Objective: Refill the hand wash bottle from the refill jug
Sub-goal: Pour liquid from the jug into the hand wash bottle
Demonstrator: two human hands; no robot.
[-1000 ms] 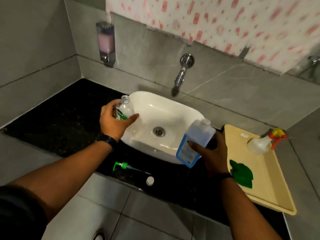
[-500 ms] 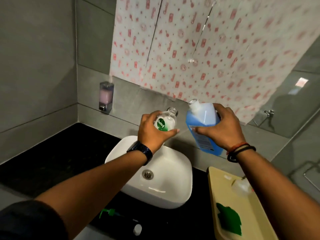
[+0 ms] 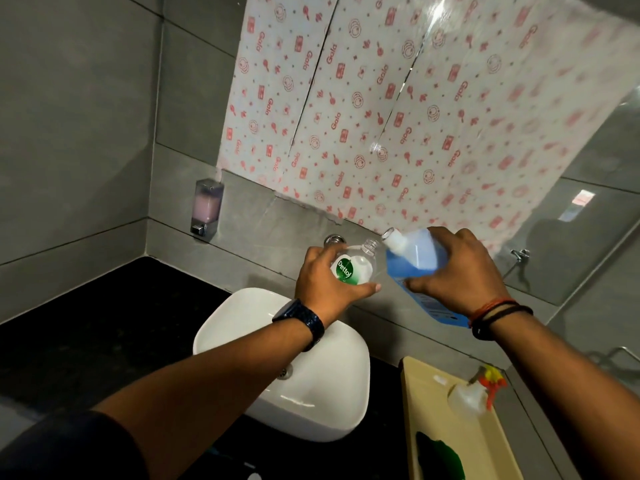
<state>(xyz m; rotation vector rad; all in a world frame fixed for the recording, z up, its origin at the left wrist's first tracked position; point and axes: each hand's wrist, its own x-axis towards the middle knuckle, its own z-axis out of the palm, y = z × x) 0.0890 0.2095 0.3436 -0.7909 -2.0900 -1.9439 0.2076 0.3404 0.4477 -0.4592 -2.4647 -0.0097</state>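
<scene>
So mid-frame, the left hand (image 3: pixel 323 282) grips a clear rounded plastic bottle (image 3: pixel 356 266); the right hand (image 3: pixel 457 271) grasps a boxy translucent blue jug (image 3: pixel 415 261), spout tilted beside the bottle's open neck.

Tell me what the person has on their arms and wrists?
By the left hand sits a dark watch with a shiny strap. By the right hand are a red thread and thin black bands. A dark sleeve covers the left upper arm.
</scene>
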